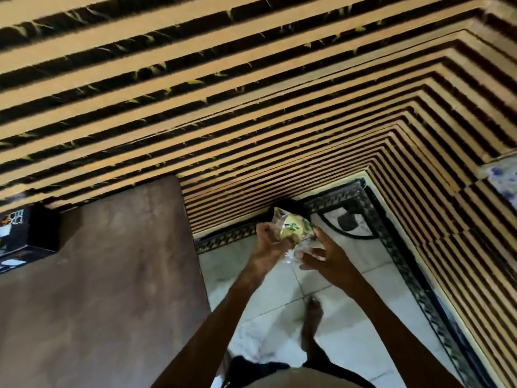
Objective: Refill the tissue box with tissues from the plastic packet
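**Two hands hold a packet above the floor**

Two bare hands are up in front of the person, over the white tile floor (344,340). Between them is the packet (291,228), clear plastic with yellow and green print. The print is too blurry to read. The packet looks crumpled, so its long side cannot be told.

The left hand (267,242) has its fingers curled and closed on the packet's left side. The right hand (321,254) touches the right and lower part, where loose clear plastic hangs. Its fingers are spread a little, and whether they pinch the plastic cannot be told.

A brown table (112,275) is on the left, well apart from the packet. A black box (25,233) with white marks sits at the table's far left corner. Its writing is too small to read. A striped wall (251,93) stands behind.
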The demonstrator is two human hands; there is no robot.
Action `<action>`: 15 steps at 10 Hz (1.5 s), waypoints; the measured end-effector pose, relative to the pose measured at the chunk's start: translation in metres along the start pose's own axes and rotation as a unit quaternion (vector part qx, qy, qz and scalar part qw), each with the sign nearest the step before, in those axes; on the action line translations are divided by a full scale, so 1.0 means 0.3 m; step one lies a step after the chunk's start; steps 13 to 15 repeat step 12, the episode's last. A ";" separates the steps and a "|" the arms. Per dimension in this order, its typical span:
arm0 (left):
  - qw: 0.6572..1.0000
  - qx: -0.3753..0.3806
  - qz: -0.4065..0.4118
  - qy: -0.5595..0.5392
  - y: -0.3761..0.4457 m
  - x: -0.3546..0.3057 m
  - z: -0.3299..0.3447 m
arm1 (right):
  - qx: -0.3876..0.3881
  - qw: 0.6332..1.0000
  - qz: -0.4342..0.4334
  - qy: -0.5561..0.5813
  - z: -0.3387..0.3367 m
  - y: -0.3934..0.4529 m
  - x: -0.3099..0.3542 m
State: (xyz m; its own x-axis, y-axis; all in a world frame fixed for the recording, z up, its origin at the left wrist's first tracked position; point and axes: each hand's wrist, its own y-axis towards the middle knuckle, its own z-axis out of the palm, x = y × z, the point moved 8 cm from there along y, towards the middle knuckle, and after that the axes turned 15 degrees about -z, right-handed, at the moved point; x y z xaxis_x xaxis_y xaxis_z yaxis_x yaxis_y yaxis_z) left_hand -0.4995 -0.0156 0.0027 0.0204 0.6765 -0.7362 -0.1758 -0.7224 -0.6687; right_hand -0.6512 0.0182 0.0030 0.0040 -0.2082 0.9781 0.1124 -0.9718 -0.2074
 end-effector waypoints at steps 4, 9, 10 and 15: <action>0.983 -0.138 -0.117 -0.013 0.699 0.227 0.051 | -0.176 0.964 0.052 -0.194 -0.401 0.467 -0.522; 0.971 -0.178 -0.127 0.091 1.885 0.929 -0.293 | -0.085 0.914 0.014 -0.397 -0.311 1.330 -1.927; 0.975 -0.155 -0.121 0.105 1.963 0.996 -0.314 | 0.120 0.832 0.063 -0.538 -0.274 1.382 -2.120; 0.977 -0.145 -0.121 0.103 1.940 0.991 -0.334 | 0.210 0.804 0.068 -0.552 -0.220 1.402 -2.081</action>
